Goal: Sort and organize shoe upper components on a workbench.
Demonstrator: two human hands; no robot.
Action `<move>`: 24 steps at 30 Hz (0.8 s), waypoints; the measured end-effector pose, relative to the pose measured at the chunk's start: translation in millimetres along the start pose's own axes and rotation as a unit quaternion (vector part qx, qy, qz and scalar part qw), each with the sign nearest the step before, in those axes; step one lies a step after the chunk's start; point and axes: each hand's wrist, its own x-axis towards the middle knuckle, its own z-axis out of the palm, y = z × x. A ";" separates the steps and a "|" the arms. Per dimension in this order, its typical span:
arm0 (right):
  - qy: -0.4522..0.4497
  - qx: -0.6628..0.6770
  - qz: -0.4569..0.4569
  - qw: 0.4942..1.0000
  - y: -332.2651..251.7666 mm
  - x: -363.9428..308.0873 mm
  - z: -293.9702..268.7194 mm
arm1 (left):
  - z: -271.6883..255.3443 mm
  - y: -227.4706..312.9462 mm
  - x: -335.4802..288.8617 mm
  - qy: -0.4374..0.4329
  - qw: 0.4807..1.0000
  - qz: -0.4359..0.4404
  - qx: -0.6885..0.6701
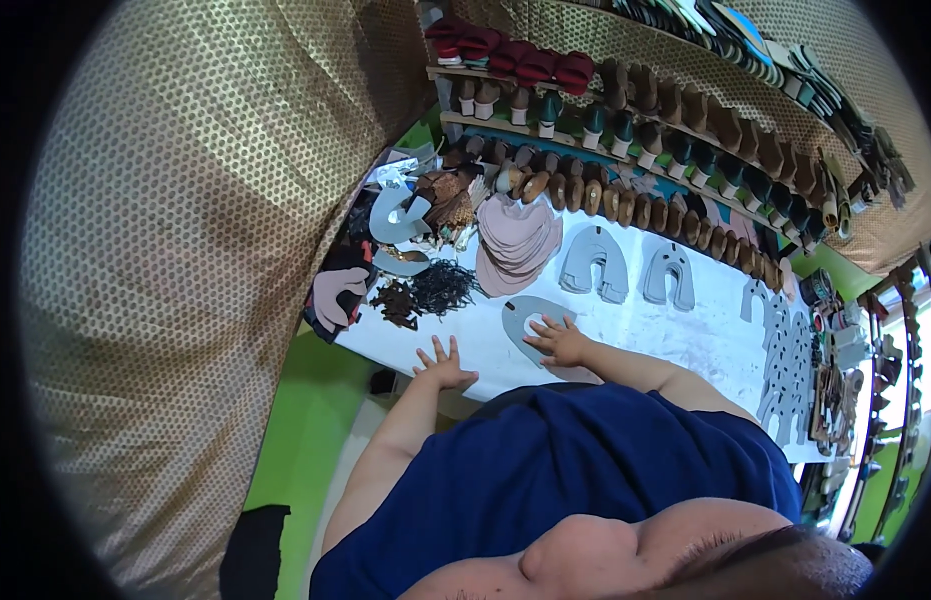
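Note:
My left hand (445,366) rests at the table's near edge, fingers spread, with nothing in it. To its right, my right hand (557,342) lies with fingers apart on a grey curved shoe-upper piece (518,316). Beyond that piece is a fanned stack of pink cut pieces (517,240). Two piles of grey U-shaped upper pieces (593,264) (669,272) are set out to the right of it. Dark, thin strips (442,287) and small brown scraps (396,304) form heaps beyond my left hand.
The white-covered table (645,335) carries rows of wooden shoe forms (625,208) along its back. Shelves of heeled shoes (595,125) stand behind. More grey pieces (780,350) lie at the right end. A patterned gold curtain (195,250) hangs at the left.

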 end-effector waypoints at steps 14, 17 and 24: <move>-0.035 0.064 0.112 0.991 -31.4 14.4 -25.6 | -29.8 -76.1 19.4 0.065 0.952 0.260 0.150; -0.048 0.090 0.120 0.987 -36.7 19.3 -39.4 | -23.4 -134.7 50.3 0.175 0.941 0.266 0.117; -0.016 0.178 0.186 0.966 -38.0 33.2 -27.8 | -55.9 -172.3 33.4 0.257 0.961 0.099 0.033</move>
